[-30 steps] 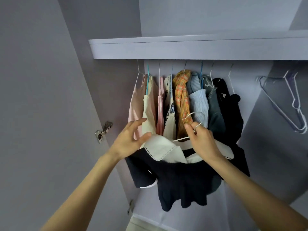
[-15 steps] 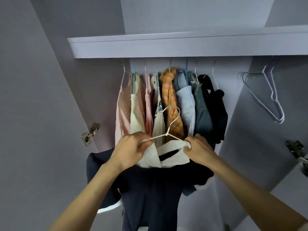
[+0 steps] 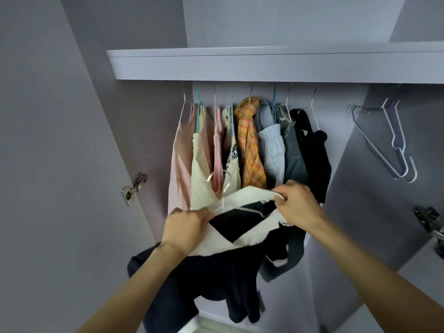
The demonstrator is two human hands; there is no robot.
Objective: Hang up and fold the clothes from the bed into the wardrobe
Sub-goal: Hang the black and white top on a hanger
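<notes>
A dark navy garment (image 3: 216,280) with a wide white collar (image 3: 249,236) hangs from my two hands in front of the open wardrobe. A white wire hanger (image 3: 224,188) pokes up out of its neck, hook tilted and blurred. My left hand (image 3: 187,227) grips the collar's left side together with the hanger's arm. My right hand (image 3: 298,203) pinches the collar's right edge and holds it up. Behind them, several garments (image 3: 249,145) hang in a tight row under the shelf.
A shelf board (image 3: 276,63) runs across above the hanging row. Empty hangers (image 3: 394,143) hang at the right. Door hinges (image 3: 134,188) sit on the left panel and another hinge (image 3: 430,219) at the right edge. The wardrobe's back wall (image 3: 341,193) shows between clothes and empty hangers.
The hanger has slid down and left into the neck opening. My right hand rose and pulled the collar's right edge up and outward, spreading it. The view shifted slightly.
</notes>
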